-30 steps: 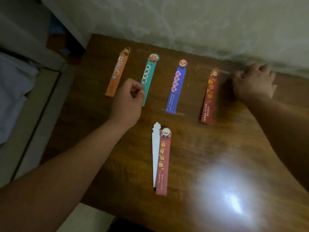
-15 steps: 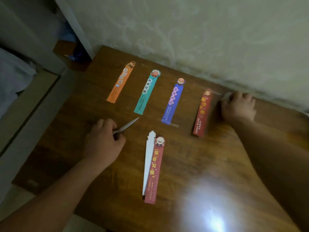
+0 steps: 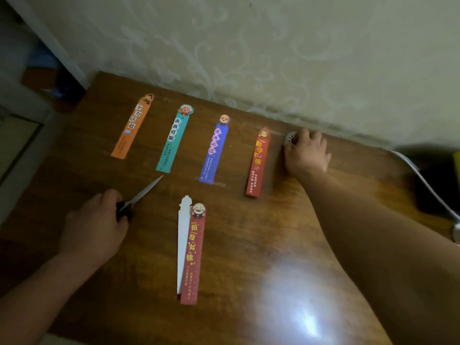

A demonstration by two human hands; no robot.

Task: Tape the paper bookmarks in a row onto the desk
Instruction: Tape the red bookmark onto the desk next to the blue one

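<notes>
Bookmarks are laid in a row at twelve o'clock on the worktop [image 3: 249,245]: orange bookmark [image 3: 132,127], teal bookmark [image 3: 174,139], blue bookmark [image 3: 215,150], red bookmark [image 3: 258,161]. Tape seems stuck on them; the red bookmark's lower end cannot be told. Two spare bookmarks [image 3: 191,252] wait untaped at six o'clock. Scissors [image 3: 139,195] are gripped by the left hand [image 3: 93,227]. A tape roll [image 3: 290,138] is gripped by the right hand [image 3: 307,153].

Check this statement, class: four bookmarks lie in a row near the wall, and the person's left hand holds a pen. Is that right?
Not quite. The head view shows the left hand holding scissors, not a pen. The rest stands: orange, teal, blue and red bookmarks lie in a row near the wall.
</notes>
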